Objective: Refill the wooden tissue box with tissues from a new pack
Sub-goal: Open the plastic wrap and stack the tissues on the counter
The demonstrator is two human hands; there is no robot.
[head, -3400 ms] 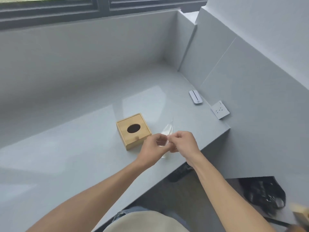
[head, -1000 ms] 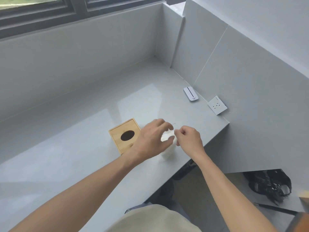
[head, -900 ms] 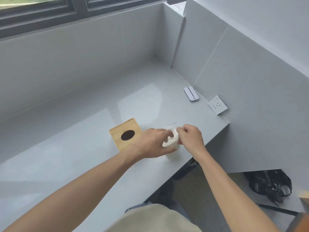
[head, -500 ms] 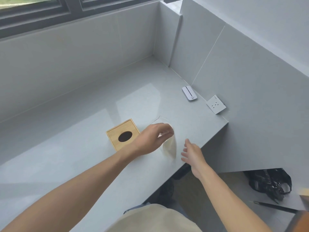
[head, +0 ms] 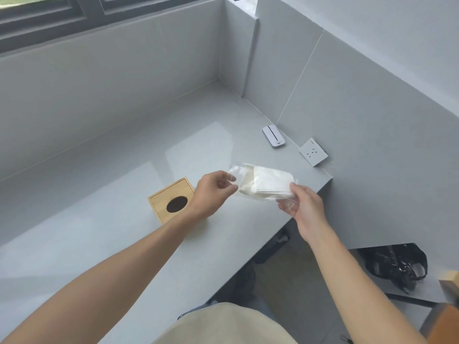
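The tissue pack (head: 264,182), white tissues in clear plastic wrap, is held lying sideways above the grey counter (head: 99,219). My left hand (head: 213,192) pinches the wrap at the pack's left end. My right hand (head: 304,206) grips the right end, with loose plastic under its fingers. The wooden tissue box (head: 171,199) sits on the counter just left of my left hand, its dark oval opening facing up; my left wrist hides its right corner.
A small white device (head: 273,136) and a white socket plate (head: 313,152) lie near the right wall. The counter's front edge runs diagonally below my hands. A black bag (head: 397,264) lies on the floor at lower right.
The pack hung upright from my left hand half a second ago, with my right hand open and apart. Now it is turned sideways and raised, and my right hand has taken hold of its right end.
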